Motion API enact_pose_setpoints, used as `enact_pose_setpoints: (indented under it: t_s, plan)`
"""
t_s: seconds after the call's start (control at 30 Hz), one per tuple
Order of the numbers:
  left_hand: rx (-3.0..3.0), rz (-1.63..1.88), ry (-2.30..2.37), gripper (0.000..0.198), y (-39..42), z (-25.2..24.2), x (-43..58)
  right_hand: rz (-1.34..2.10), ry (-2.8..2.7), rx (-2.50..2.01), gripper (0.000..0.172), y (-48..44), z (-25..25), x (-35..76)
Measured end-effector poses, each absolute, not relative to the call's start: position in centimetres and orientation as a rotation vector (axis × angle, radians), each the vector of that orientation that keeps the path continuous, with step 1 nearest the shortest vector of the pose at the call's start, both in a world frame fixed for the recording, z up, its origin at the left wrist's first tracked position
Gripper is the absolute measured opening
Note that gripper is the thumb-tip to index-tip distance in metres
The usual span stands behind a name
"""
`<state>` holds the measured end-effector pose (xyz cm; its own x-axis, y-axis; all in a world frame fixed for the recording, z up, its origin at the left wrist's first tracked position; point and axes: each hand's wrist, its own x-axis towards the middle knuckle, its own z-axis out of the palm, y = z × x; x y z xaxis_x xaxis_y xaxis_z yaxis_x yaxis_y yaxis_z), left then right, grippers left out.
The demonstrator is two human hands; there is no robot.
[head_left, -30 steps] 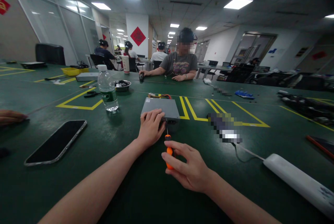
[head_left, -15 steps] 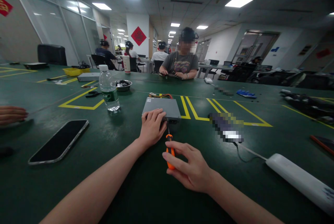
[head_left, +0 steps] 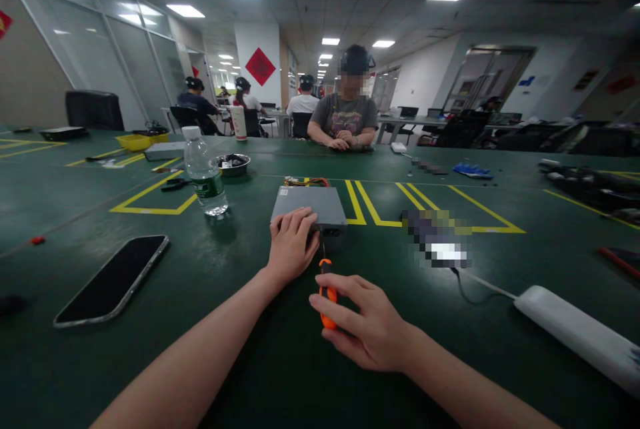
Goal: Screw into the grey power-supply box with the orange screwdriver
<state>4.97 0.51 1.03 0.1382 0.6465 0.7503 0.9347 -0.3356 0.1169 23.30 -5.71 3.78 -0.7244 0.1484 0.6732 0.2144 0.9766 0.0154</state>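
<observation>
A grey metal box (head_left: pixel 320 205) with coloured wires at its back lies on the green table (head_left: pixel 235 362). My left hand (head_left: pixel 291 242) rests on the box's front left corner, fingers over the top and pressed against its edge. My right hand (head_left: pixel 363 319) holds an orange and black screwdriver (head_left: pixel 328 295) by the handle, between thumb and fingers. The screwdriver's shaft points away from me, up to the front face of the box, just right of my left fingertips. Where the tip meets the box is too small to make out.
A phone (head_left: pixel 115 279) lies at the left, a water bottle (head_left: pixel 204 175) and metal bowl (head_left: pixel 234 163) behind it. At the right are a blurred device (head_left: pixel 435 239) and a white power strip (head_left: pixel 575 332). Across the table sits a person (head_left: pixel 344 115).
The other person's hand at the left edge has left the view, and a small red object shows there. The person opposite has brought their hands together. My hands keep nearly the same pose.
</observation>
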Motion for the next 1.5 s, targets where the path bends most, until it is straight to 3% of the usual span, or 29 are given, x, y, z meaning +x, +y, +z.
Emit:
enact_pose_setpoints:
  t_s: [0.6, 0.9, 1.13, 1.4, 1.5]
  plan:
    - [-2.007, -1.036, -1.48, 0.028, 0.7, 0.8, 5.0, -0.18, -2.421, -0.257, 0.03, -5.6, 3.6, 22.6]
    - [-2.011, -1.058, -1.492, 0.028, 0.7, 0.8, 5.1, -0.048, -2.365, -0.27, 0.026, -5.3, 3.3, 23.2]
    - [-2.022, -1.019, -1.531, 0.028, 0.6, 0.9, 5.2, -0.189, -2.367, -0.258, 0.021, -5.4, 3.9, 23.8]
    - [-2.035, -1.011, -1.543, 0.028, 0.5, 1.0, 5.2, -0.096, -2.299, -0.303, 0.028, -5.3, 3.2, 24.0]
    - [-2.04, -1.012, -1.545, 0.028, 0.5, 1.0, 5.2, -0.254, -2.355, -0.287, 0.023, -5.4, 3.4, 24.0]
